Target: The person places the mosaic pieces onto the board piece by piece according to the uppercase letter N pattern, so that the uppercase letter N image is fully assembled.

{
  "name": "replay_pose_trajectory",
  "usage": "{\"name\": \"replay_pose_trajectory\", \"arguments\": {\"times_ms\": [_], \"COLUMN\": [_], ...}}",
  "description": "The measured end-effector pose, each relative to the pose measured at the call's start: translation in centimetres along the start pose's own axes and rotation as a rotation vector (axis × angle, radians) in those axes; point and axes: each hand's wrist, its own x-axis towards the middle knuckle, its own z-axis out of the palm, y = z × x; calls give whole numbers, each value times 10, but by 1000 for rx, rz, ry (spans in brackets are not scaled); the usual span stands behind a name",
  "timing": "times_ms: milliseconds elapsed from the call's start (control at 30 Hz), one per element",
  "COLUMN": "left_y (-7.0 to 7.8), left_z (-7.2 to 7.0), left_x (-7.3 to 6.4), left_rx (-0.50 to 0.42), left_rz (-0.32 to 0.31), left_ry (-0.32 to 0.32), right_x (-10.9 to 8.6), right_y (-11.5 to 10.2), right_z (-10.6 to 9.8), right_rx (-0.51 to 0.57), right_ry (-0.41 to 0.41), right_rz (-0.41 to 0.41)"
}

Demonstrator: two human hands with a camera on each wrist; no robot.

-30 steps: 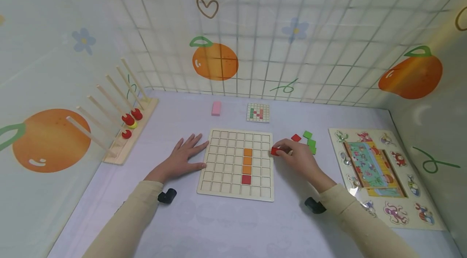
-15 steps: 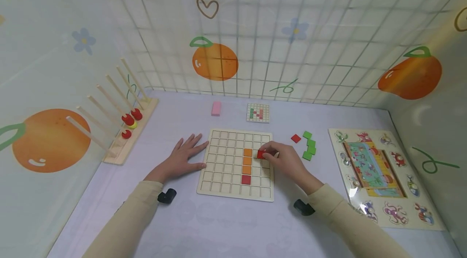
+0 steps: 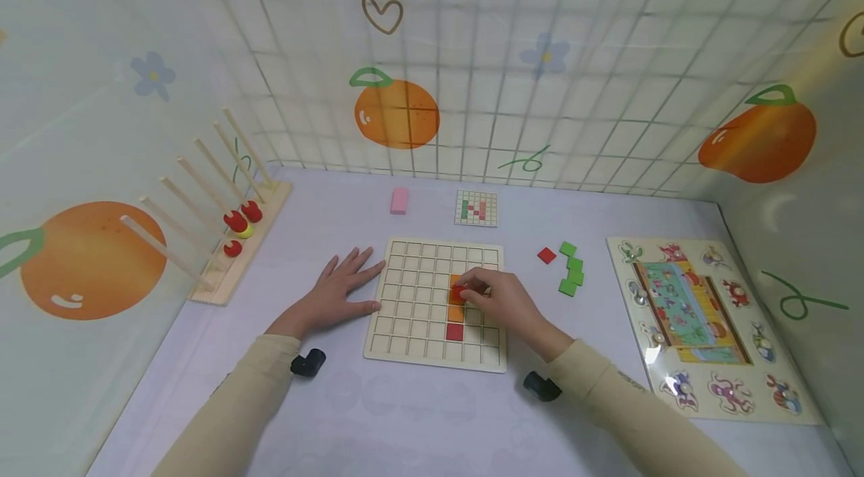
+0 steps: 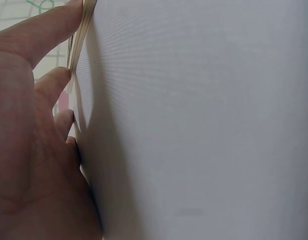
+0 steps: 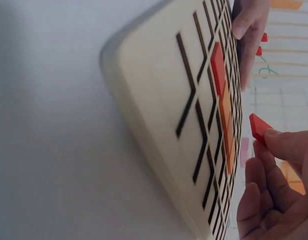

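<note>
My right hand (image 3: 499,300) pinches a red square tile (image 5: 259,128) between thumb and fingertips, over the column of orange tiles (image 3: 456,314) on the wooden grid board (image 3: 405,304). In the right wrist view the tile is tilted and raised off the board. One red tile (image 3: 454,332) lies in a square just below the orange ones. My left hand (image 3: 335,289) is spread on the table with its fingers straight; thumb and index fingertip touch the board's left edge. In the left wrist view, fingers (image 4: 54,82) reach the board's edge.
Right of the board lie a loose red tile (image 3: 547,256) and several green tiles (image 3: 572,271). A small pattern card (image 3: 476,208) and a pink block (image 3: 400,201) are behind it. A peg rack (image 3: 250,244) stands left; a picture puzzle board (image 3: 715,327) lies right.
My right hand has carried the red tile leftward from beside the board's right edge to above the orange column. My left hand stays in place.
</note>
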Motion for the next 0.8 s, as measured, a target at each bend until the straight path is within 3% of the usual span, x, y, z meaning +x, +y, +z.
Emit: {"name": "replay_pose_trajectory", "arguments": {"times_ms": [533, 800], "left_y": [3, 4], "left_z": [-2, -3], "left_x": [-1, -1], "left_rx": [-9, -3], "left_rz": [2, -1], "left_ry": [5, 1], "right_x": [2, 2], "right_y": [-11, -13], "right_z": [27, 31], "right_rx": [-76, -118], "right_ry": [-67, -88], "right_rz": [-101, -98]}}
